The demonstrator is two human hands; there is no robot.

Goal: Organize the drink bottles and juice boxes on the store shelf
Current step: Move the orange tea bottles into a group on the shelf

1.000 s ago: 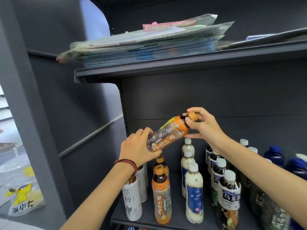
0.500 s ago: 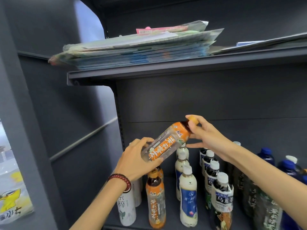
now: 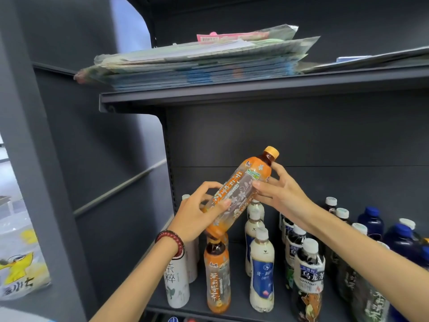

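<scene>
**Placement step: orange-label bottle held above its row**

Status. The orange-label bottle is off the shelf, in the air and tilted, with its yellow cap up and to the right and its base down and to the left. Both hands are clamped on it. The left hand has its fingers curled round the lower body. The right hand pinches the upper body just under the neck, thumb on the near side.

Step in hand. This looks like the turn-and-place step: the bottle is being brought upright for return to its own kind.

Next move. It calls for righting the bottle, label to the front, then lowering it behind or beside its twin, which stands directly below the held bottle's base and very close to it.

Surroundings, all taken from the held bottle:
- Below and left: a white bottle, partly behind the left wrist
- Below and right: a file of milk-tea bottles, then dark oolong bottles
- Further right: blue bottles
- Above: the upper shelf carrying a stack of flat packets

Obstructions. The twin's cap sits under the descent path, and the neighbouring rows stand close, so a crooked descent could topple them
</scene>
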